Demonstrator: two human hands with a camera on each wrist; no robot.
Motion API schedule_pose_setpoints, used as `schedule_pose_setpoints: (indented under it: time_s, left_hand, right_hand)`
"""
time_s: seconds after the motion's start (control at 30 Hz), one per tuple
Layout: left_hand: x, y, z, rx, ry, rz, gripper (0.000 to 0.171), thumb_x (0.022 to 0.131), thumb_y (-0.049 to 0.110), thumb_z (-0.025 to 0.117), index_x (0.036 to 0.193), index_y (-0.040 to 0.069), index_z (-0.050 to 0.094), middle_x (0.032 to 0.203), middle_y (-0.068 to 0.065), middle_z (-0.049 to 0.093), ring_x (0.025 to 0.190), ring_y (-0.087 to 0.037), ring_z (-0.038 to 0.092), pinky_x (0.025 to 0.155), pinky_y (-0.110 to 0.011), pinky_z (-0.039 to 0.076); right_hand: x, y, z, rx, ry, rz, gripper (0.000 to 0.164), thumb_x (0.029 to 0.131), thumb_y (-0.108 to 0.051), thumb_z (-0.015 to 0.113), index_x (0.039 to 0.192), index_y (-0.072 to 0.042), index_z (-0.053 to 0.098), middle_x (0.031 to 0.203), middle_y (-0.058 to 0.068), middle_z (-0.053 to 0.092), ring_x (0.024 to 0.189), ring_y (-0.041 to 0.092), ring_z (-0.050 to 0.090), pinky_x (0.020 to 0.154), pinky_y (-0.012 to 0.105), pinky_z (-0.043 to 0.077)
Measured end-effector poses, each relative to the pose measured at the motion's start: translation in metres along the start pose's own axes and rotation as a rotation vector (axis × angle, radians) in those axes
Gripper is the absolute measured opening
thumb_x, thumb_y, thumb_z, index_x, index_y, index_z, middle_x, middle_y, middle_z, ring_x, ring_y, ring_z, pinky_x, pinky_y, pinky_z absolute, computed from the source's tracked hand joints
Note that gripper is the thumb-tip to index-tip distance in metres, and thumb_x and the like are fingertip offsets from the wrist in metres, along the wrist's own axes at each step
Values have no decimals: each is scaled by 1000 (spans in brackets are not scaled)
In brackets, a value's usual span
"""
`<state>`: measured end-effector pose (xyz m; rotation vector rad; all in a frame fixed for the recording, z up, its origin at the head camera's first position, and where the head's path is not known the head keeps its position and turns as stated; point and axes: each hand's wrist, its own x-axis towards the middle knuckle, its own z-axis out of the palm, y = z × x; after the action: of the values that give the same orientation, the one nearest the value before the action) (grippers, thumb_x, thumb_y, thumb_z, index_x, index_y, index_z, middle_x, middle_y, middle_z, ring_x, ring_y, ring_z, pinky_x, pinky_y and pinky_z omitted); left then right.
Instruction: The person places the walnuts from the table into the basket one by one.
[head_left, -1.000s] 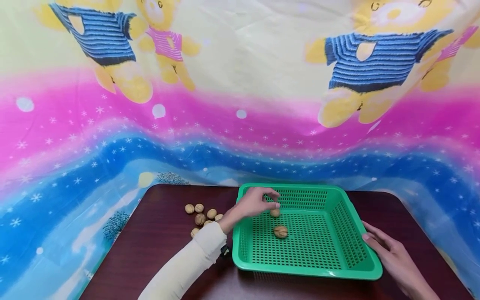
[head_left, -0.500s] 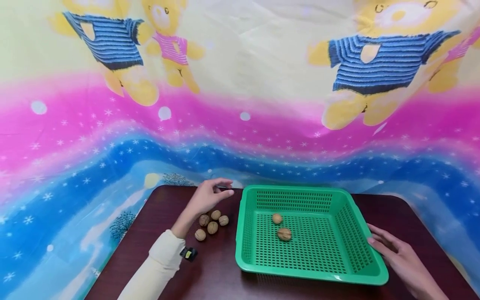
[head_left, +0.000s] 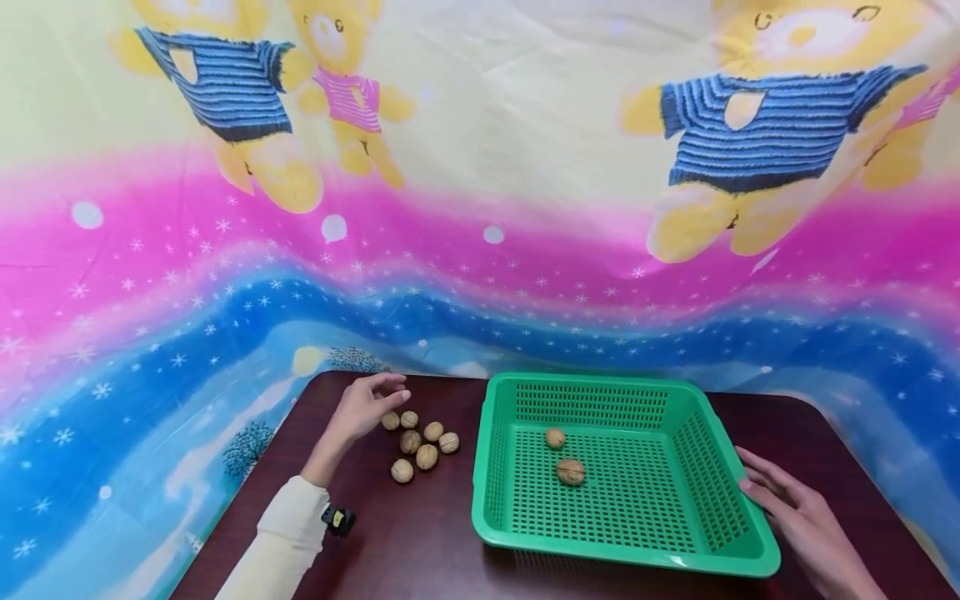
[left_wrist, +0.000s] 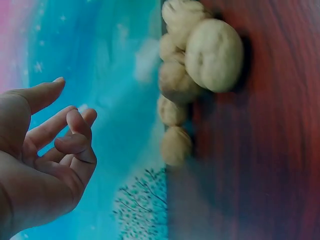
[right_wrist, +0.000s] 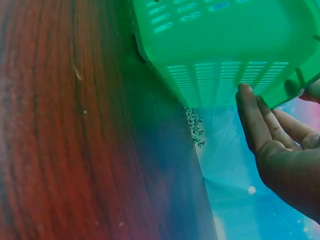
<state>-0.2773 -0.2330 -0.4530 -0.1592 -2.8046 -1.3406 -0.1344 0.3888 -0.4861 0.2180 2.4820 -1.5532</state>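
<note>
The green basket point(head_left: 626, 557) hides the fingertips of the right hand point(head_left: 798, 512) from the head view; the right wrist view shows its fingers extended along the basket's outer right wall, with the thumb, partly cut off, at the rim. That view also crops the basket at the top and right. To the basket's left, the left hand point(head_left: 366, 408) hangs over the worktop point(head_left: 435, 533), its fingers loosely bent, thumb apart, holding nothing and clear of the walnuts. Its cream sleeve point(head_left: 270, 533) leaves the head view at the bottom, and the small dark device point(head_left: 339, 521) by the cuff is hard to make out. Seven walnuts point(head_left: 427, 457) lie in a loose group left of the basket; in the left wrist view they overlap and blur.

Two more sit inside the basket, left of its middle: a plump front walnut point(head_left: 571, 472) with a dark seam and a rear walnut point(head_left: 555, 437), rounder and apart from it. The shells are tan and ridged. The basket is glossy, slotted plastic with rounded corners; the worktop is reddish-brown with streaky grain. Behind the basket hangs creased, bear-printed cloth point(head_left: 480, 275).
</note>
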Motion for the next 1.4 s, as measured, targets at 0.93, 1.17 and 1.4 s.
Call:
schedule_pose_setpoints:
  time_s: [0.93, 1.17, 1.4]
  left_hand:
    - [6, -66, 19, 161, -89, -131, 36, 102, 19, 75, 136, 7, 73, 140, -24, 68, 128, -45, 62, 95, -52, 54]
    - [4, -62, 17, 166, -82, -120, 35, 103, 19, 75, 135, 6, 73, 128, -21, 73, 114, -38, 68, 91, -51, 55]
    - [0, -57, 8, 176, -24, -88, 39, 103, 23, 74, 138, 5, 72, 139, -23, 70, 126, -46, 65, 98, -57, 54]
  right_hand:
    - [-5, 10, 3, 170, -35, -71, 74, 115, -41, 49, 175, -16, 13, 121, -36, 65, 109, 3, 74, 89, 34, 63]
    - [-2, 9, 3, 118, -17, -78, 73, 116, -41, 48, 174, -14, 14, 119, -39, 62, 107, -2, 72, 88, 30, 62]
    - [2, 5, 3, 113, -10, -95, 71, 116, -39, 49, 174, -14, 16, 119, -38, 62, 107, -3, 72, 85, 32, 63]
